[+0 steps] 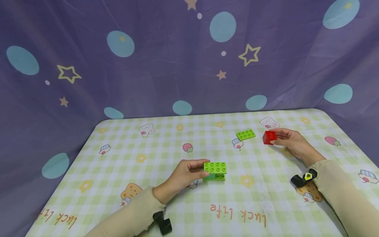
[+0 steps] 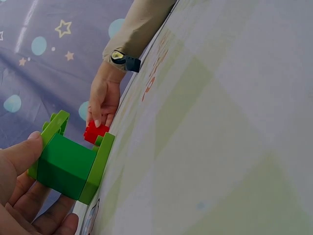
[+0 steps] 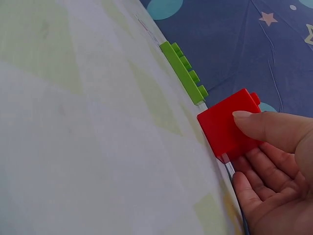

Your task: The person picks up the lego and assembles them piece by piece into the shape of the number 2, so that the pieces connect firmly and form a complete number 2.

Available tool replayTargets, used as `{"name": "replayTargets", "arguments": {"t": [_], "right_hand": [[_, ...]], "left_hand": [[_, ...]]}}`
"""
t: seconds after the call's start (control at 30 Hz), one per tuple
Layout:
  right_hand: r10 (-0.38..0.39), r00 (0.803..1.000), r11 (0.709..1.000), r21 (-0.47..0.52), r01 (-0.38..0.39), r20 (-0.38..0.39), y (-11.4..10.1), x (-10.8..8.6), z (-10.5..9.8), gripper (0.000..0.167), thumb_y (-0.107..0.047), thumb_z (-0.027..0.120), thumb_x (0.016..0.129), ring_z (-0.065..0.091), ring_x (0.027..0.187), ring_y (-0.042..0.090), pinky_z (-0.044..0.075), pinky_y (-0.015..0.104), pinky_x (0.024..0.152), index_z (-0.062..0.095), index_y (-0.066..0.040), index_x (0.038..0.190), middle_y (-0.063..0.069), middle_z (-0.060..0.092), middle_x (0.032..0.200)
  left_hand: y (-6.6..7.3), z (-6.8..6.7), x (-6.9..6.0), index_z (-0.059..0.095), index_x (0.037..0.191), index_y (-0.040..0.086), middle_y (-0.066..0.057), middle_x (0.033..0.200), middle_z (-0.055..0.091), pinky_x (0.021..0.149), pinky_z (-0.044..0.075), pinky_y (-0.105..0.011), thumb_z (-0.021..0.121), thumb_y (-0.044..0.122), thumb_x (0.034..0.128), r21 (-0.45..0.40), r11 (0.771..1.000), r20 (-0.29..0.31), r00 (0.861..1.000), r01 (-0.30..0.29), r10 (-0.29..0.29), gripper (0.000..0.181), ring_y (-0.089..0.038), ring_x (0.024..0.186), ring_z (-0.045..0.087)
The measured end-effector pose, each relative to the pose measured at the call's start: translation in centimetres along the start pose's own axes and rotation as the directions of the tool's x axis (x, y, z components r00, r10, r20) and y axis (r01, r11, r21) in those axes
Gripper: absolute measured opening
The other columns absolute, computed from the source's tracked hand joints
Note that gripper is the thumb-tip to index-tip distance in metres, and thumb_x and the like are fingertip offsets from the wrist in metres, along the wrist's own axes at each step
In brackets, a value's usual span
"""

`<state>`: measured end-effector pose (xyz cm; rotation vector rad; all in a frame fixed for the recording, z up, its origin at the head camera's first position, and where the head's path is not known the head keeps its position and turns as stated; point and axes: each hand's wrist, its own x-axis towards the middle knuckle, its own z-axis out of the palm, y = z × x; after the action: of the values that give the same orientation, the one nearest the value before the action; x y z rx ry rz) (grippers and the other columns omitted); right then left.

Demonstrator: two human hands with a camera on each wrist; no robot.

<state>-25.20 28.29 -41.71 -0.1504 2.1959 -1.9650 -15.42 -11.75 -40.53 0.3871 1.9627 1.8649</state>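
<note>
Near the table's middle my left hand (image 1: pixel 185 172) grips a stack of building bricks. In the left wrist view a dark green block (image 2: pixel 67 164) sits between two light green plates; the upper plate (image 1: pixel 215 167) shows its studs in the head view. The thumb lies along the upper plate's edge. Farther right, my right hand (image 1: pixel 293 144) pinches a red brick (image 1: pixel 269 137) between thumb and fingers, at the tabletop. Left of the red brick lies a loose light green plate (image 1: pixel 246 134), studs up; in the right wrist view the same plate (image 3: pixel 183 73) is seen edge-on.
A checked tablecloth (image 1: pixel 124 171) with printed cupcakes, flowers and lettering covers the table. Behind it hangs a purple curtain (image 1: pixel 165 65) with stars and blue circles. Black straps with small mounts sit at both wrists, such as the right mount (image 1: pixel 303 177).
</note>
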Motion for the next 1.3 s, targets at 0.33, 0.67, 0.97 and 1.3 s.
{"name": "replayTargets", "arguments": {"t": [0.33, 0.67, 0.97, 1.3], "right_hand": [[0.012, 0.999, 0.994, -0.105, -0.015, -0.033, -0.4, 0.0, 0.4, 0.031, -0.008, 0.074, 0.081, 0.06, 0.088, -0.005, 0.048, 0.012, 0.075, 0.062, -0.017, 0.109, -0.024, 0.065, 0.093], [-0.05, 0.999, 0.987, -0.15, 0.05, 0.004, -2.1, -0.6, 2.2, 0.045, -0.004, 0.072, 0.083, 0.059, 0.091, -0.009, 0.049, 0.012, 0.077, 0.055, 0.0, 0.125, -0.026, 0.061, 0.102], [-0.097, 0.994, 0.993, -0.067, 0.1, 0.044, -3.8, -1.4, 4.9, 0.034, 0.002, 0.07, 0.082, 0.063, 0.088, 0.0, 0.052, 0.016, 0.075, 0.065, -0.021, 0.107, -0.017, 0.067, 0.095], [-0.123, 0.988, 0.984, -0.119, 0.134, 0.093, -5.3, -2.9, 8.1, 0.042, -0.005, 0.073, 0.081, 0.064, 0.089, 0.009, 0.053, 0.021, 0.075, 0.058, 0.004, 0.119, -0.013, 0.068, 0.097]], "left_hand": [[-0.2, -0.1, 0.1, 0.057, 0.128, -0.001, -0.015, 0.117, 0.065, 0.076, 0.053, -0.023, 0.071, 0.009, 0.0838, 0.001, 1.0, 0.003, 1.0, 0.011, -0.011, 0.048, -0.019, 0.099, 0.066], [0.0, 0.0, 0.0, 0.057, 0.128, 0.0, -0.014, 0.117, 0.065, 0.077, 0.053, -0.023, 0.072, 0.01, 0.0835, 0.011, 1.0, -0.013, 1.0, 0.02, -0.02, 0.048, -0.018, 0.1, 0.066], [0.0, 0.0, 0.1, 0.057, 0.128, -0.001, -0.014, 0.117, 0.065, 0.077, 0.053, -0.023, 0.071, 0.01, 0.0839, 0.006, 1.0, -0.003, 1.0, 0.021, -0.021, 0.048, -0.019, 0.101, 0.065], [-0.2, -0.1, 0.1, 0.057, 0.128, 0.0, -0.015, 0.118, 0.064, 0.078, 0.053, -0.023, 0.072, 0.01, 0.0838, 0.002, 1.0, 0.0, 1.0, 0.016, -0.016, 0.048, -0.019, 0.102, 0.065]]}}
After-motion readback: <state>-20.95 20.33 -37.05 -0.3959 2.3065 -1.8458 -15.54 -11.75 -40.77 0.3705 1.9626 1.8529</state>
